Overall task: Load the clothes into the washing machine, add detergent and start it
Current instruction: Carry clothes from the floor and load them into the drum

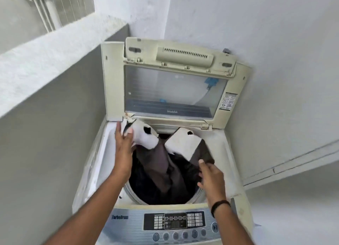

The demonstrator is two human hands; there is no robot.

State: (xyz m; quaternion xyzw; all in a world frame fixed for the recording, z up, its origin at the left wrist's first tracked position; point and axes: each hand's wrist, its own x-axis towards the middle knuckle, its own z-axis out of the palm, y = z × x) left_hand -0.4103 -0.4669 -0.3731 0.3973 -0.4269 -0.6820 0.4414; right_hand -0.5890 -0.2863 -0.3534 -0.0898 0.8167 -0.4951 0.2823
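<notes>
A cream top-loading washing machine (102, 149) stands in a corner with its lid (174, 86) folded up against the wall. A brown pair of trousers (161, 160) with white pocket linings hangs over the drum opening, above dark clothes (146, 187) lying in the drum. My left hand (124, 143) grips the trousers' left edge at the white lining near the back left of the opening. My right hand (211, 175) holds the trousers' right edge at the drum's right rim. The control panel (174, 224) with its buttons runs along the front.
A grey parapet wall (55, 79) closes in the left side, and a white wall (275, 61) stands behind and to the right. A start/pause button (214, 227) sits at the panel's right end. No detergent container is in view.
</notes>
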